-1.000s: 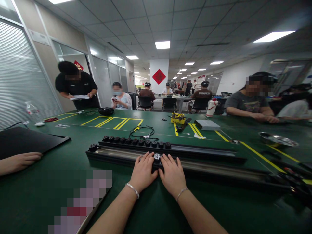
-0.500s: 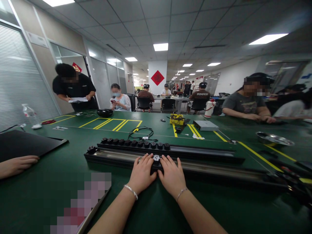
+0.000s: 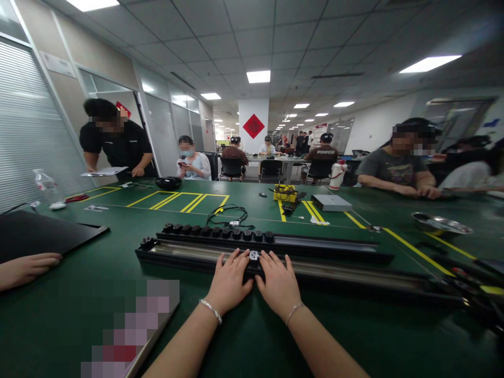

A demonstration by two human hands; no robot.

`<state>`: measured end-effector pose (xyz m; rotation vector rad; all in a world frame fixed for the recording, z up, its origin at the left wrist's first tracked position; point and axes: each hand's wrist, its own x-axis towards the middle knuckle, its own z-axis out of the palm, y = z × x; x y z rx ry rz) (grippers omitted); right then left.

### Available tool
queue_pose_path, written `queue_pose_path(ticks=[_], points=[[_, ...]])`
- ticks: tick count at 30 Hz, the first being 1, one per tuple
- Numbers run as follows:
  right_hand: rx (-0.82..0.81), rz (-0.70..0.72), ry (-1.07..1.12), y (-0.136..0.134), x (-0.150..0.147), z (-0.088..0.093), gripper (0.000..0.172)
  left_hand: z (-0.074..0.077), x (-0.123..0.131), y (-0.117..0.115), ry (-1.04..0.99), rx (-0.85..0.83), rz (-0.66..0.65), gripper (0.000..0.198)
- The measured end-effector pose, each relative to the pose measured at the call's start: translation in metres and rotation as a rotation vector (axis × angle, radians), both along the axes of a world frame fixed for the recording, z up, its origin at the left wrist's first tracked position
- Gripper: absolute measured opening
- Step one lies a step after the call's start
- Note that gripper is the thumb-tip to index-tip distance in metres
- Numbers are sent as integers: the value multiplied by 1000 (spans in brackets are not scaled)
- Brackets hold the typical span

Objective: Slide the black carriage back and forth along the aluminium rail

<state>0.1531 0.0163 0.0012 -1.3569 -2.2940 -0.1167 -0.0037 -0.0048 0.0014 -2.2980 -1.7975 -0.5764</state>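
Apparently light, hard-shelled black block [image 3: 254,257] with white top sits between left hand [image 3: 228,282] and right hand [image 3: 279,282], best taken by its sides. Fingers spread over long black rail [image 3: 177,254], likely stiff, smooth; whether they pinch block, cannot tell. Beyond fingertips, second rail [image 3: 323,244] carries row of round black pieces [image 3: 216,232].

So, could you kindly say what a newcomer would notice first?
Front and centre, the left hand and right hand flank a white-topped part at the nearer black rail. Behind, black knobs line the left half of the farther rail. Beyond, a red diamond hangs on a white pillar.
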Motion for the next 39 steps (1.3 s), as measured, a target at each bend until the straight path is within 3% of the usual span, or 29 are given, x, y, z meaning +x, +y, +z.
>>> queue_pose_path(ticks=[39], points=[[-1, 50, -12, 7, 10, 1, 42, 8, 4, -3, 43, -99, 10, 56]])
